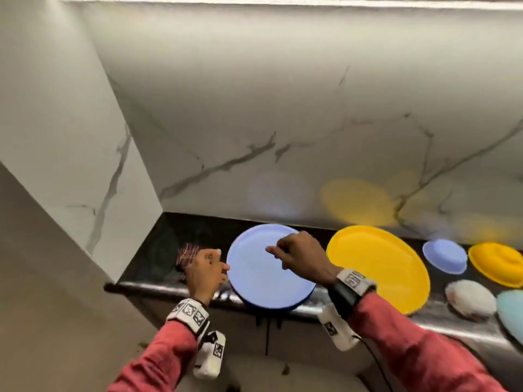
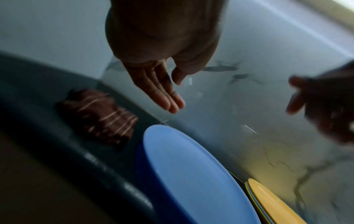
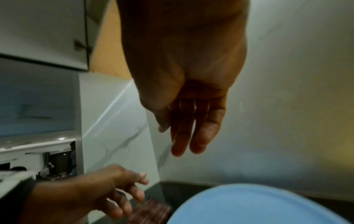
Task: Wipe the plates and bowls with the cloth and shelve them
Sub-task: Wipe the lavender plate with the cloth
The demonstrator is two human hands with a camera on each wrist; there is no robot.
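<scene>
A blue plate (image 1: 268, 273) lies on the black counter (image 1: 158, 239), its near rim over the counter's front edge. A dark striped cloth (image 1: 185, 254) sits left of the plate, also seen in the left wrist view as the cloth (image 2: 99, 116). My left hand (image 1: 209, 267) hovers between cloth and plate, fingers straight and holding nothing, as the left hand (image 2: 168, 98) shows. My right hand (image 1: 285, 253) hangs over the blue plate (image 3: 258, 204), fingers loose and empty. A yellow plate (image 1: 379, 264) lies to the right.
Further right on the counter are a small blue bowl (image 1: 445, 256), a yellow bowl (image 1: 498, 263), a white bowl (image 1: 471, 299) and a pale teal dish (image 1: 512, 312). A marble wall (image 1: 283, 123) stands behind and at the left. Cabinet doors (image 1: 268, 335) lie below the counter.
</scene>
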